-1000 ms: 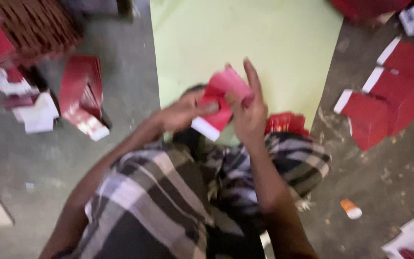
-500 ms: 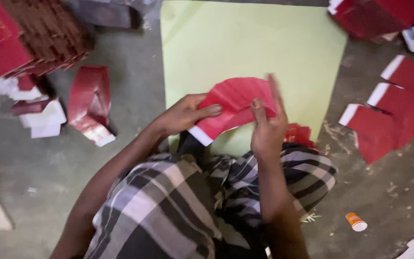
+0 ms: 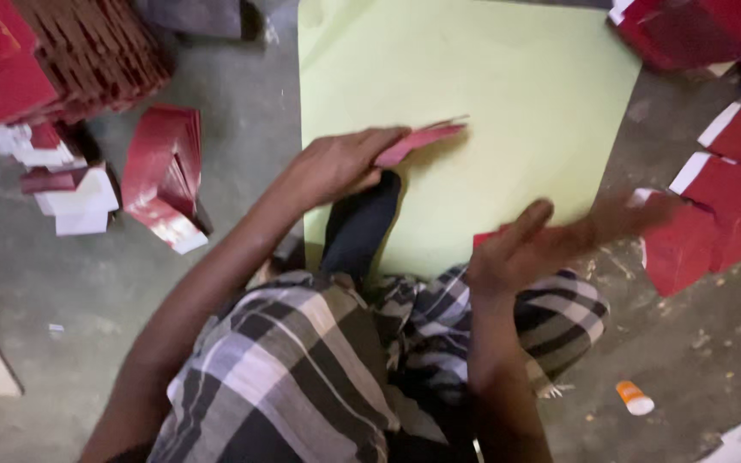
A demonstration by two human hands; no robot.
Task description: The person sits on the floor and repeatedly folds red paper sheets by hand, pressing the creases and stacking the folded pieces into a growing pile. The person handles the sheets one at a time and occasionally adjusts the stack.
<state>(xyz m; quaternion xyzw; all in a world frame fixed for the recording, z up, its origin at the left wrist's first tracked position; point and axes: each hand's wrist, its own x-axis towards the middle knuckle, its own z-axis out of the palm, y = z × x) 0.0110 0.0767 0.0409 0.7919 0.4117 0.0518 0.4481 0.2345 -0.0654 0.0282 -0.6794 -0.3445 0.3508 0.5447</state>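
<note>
While gripped: red card [image 3: 422,141] near sheet edge

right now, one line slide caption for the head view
Left hand holds a red card piece over a pale green sheet; right hand blurred near loose red cards.

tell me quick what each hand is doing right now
Left hand: closed on a flat red card piece, held over the pale green sheet.
Right hand: open, fingers spread and blurred, holding nothing, near the red cards on the floor.

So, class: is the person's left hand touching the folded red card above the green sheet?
Touching. The head view shows the left hand gripping one end of the folded red card, fingers wrapped over it, above the green sheet.
</note>
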